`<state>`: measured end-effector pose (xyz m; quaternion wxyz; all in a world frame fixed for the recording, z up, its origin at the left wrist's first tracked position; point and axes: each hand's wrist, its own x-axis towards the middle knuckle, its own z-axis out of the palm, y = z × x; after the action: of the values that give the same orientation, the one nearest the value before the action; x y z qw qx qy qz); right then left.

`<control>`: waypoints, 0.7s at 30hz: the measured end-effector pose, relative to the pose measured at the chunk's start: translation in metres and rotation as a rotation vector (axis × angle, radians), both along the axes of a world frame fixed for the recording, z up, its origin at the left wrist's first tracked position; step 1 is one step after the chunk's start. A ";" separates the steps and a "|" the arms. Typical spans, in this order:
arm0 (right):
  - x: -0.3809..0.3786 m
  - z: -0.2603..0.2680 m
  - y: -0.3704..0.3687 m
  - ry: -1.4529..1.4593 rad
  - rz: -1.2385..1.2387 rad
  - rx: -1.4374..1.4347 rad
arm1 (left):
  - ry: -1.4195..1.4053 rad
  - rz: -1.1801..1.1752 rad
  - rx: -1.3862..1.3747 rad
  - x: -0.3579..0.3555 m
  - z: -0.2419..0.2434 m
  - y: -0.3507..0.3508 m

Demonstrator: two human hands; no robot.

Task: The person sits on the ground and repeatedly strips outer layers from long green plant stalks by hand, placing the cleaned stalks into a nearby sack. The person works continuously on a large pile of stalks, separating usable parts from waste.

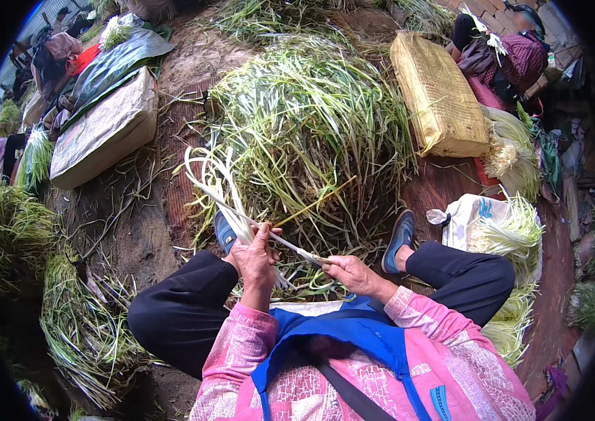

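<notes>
My left hand (254,259) is closed around a bunch of long pale stalks (237,213), whose looped tops rise above the fist and whose ends hang below it. One stalk runs from that hand down to the right. My right hand (353,272) pinches the brownish lower end of this stalk (297,249) between thumb and fingers. A thin yellow stem (318,202) slants up from near my left fingers. Just beyond my hands lies a large heap of green leafy stalks (308,121). Trimmed pale scraps (318,287) lie on the ground between my legs.
A white sack-wrapped block (105,129) stands at upper left, a yellow one (439,97) at upper right. Pale bundles (505,226) lie beside my right knee on a white sack. More green heaps (87,326) lie at left. Another person (521,60) sits at upper right; others are at upper left.
</notes>
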<state>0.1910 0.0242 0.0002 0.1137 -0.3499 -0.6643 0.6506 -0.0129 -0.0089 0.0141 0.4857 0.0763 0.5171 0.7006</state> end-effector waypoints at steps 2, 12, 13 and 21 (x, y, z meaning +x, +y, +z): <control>0.015 -0.001 0.008 -0.118 0.116 0.061 | 0.095 0.084 0.000 -0.004 0.006 0.000; 0.018 -0.006 0.038 -0.172 0.045 0.114 | 0.114 0.114 0.010 0.000 -0.008 0.000; -0.003 0.008 0.034 -0.111 0.088 0.051 | 0.066 0.022 -0.071 0.001 -0.016 -0.006; -0.026 -0.032 0.035 -0.181 0.201 0.246 | 0.169 -0.142 -0.176 0.035 0.017 -0.047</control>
<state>0.1651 0.0595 -0.0316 0.0297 -0.3223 -0.7782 0.5383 0.0223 -0.0559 0.0310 0.4938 0.1286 0.6088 0.6075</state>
